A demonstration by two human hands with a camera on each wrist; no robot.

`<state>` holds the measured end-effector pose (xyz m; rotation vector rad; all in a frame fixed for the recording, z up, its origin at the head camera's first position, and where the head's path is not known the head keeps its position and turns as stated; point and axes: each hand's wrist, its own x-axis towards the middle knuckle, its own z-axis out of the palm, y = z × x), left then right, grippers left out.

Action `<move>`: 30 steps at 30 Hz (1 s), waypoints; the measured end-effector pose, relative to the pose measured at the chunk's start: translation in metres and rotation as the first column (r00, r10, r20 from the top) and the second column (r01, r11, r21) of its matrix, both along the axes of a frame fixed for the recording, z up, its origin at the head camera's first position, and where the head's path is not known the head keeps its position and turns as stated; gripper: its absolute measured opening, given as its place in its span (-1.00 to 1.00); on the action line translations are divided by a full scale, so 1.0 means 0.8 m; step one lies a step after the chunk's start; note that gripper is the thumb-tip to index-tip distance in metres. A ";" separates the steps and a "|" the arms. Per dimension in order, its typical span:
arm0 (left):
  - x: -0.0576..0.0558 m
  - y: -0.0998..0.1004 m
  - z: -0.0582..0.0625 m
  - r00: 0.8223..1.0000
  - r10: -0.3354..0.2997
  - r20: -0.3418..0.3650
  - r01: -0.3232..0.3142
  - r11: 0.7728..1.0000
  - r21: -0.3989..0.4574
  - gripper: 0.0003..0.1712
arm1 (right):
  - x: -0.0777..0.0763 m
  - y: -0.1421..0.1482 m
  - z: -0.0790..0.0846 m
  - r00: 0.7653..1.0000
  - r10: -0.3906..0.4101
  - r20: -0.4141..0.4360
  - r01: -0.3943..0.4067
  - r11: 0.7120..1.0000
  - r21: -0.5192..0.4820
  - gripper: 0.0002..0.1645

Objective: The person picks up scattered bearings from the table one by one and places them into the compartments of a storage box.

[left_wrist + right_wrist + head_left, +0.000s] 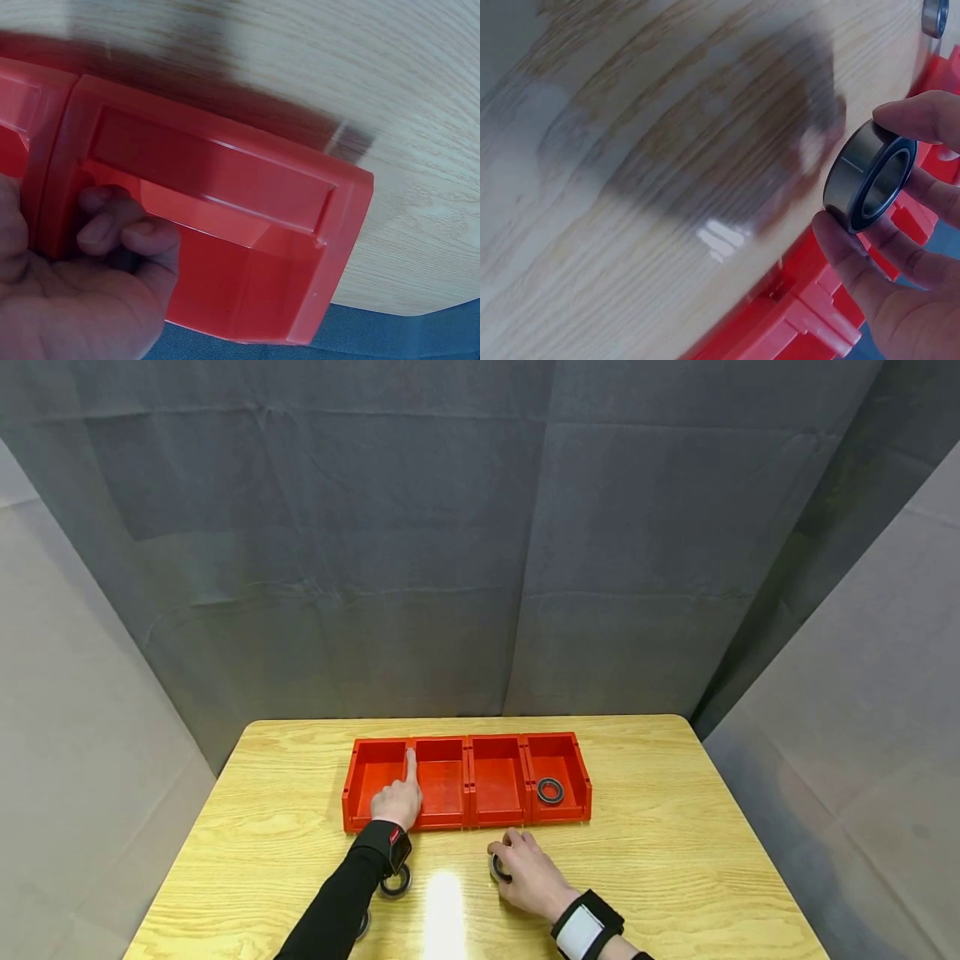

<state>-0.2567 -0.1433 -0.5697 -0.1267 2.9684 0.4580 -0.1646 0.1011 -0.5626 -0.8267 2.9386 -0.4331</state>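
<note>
My right hand (530,877) pinches a metal ball bearing (866,180) between thumb and fingers, in front of the red bins and above the table. In the right wrist view its steel outer ring and dark seal show. My left hand (397,802) lies over the two left compartments of the red bin row (442,820). Its index finger reaches straight along the divider between them, while the other fingers curl loosely with nothing in them, as the left wrist view shows. Another bearing (551,791) lies in the rightmost compartment.
On the wooden table (675,860), one bearing (396,882) lies beside the left wrist, and another (363,923) is partly hidden by the left sleeve. A grey curtain (420,568) hangs behind the table, with pale cloth at both sides.
</note>
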 end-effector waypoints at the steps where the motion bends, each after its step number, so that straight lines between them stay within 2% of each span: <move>1: 0.000 0.000 0.000 1.000 -0.001 0.001 0.001 1.000 0.000 -0.10 | 0.000 0.002 0.001 1.000 0.000 -0.009 0.000 1.000 -0.002 -0.51; 6: -0.001 0.000 0.000 1.000 -0.004 0.010 0.004 1.000 -0.003 -0.08 | 0.001 0.013 0.005 0.999 -0.005 -0.040 0.004 1.000 -0.017 -0.51; 13: -0.002 0.000 0.002 1.000 -0.003 0.016 0.003 1.000 0.000 -0.07 | 0.001 0.024 0.012 0.999 -0.026 -0.042 0.025 0.999 -0.034 -0.51; 30: 0.000 -0.001 0.001 1.000 -0.004 0.009 0.004 1.000 -0.003 -0.10 | -0.012 0.051 0.032 0.995 -0.079 -0.054 0.074 0.994 -0.085 -0.48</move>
